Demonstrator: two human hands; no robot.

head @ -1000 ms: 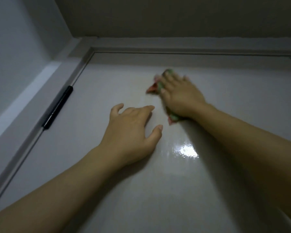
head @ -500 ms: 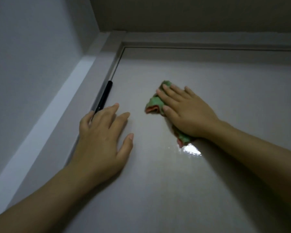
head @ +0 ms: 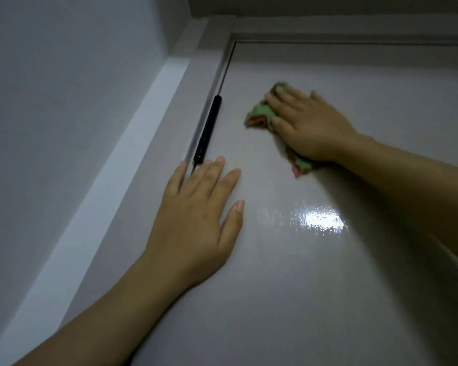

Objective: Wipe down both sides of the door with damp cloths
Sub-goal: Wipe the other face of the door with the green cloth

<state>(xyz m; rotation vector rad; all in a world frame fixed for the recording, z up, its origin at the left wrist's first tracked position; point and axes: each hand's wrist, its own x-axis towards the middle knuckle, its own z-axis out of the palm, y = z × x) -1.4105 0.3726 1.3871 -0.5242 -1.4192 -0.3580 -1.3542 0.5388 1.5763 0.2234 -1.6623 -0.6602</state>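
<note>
The pale grey door (head: 328, 273) fills the view, seen from below toward its top left corner. A crumpled green cloth with red edging (head: 262, 113) lies flat against the door's upper part. My right hand (head: 310, 125) presses it to the surface with straight, spread fingers; much of the cloth is hidden under the palm. My left hand (head: 196, 220) rests flat on the door lower down, fingers straight, its fingertips just below the black hinge (head: 208, 130). A wet glossy patch (head: 320, 220) shines on the door between my forearms.
The door frame (head: 212, 59) runs up the left side and across the top. A grey side wall (head: 64, 101) closes in on the left, meeting the ceiling strip above the frame.
The view has shifted so the hinge and top left corner sit nearer the centre. My right hand slid the cloth left toward the hinge. My left hand moved left to the hinge side.
</note>
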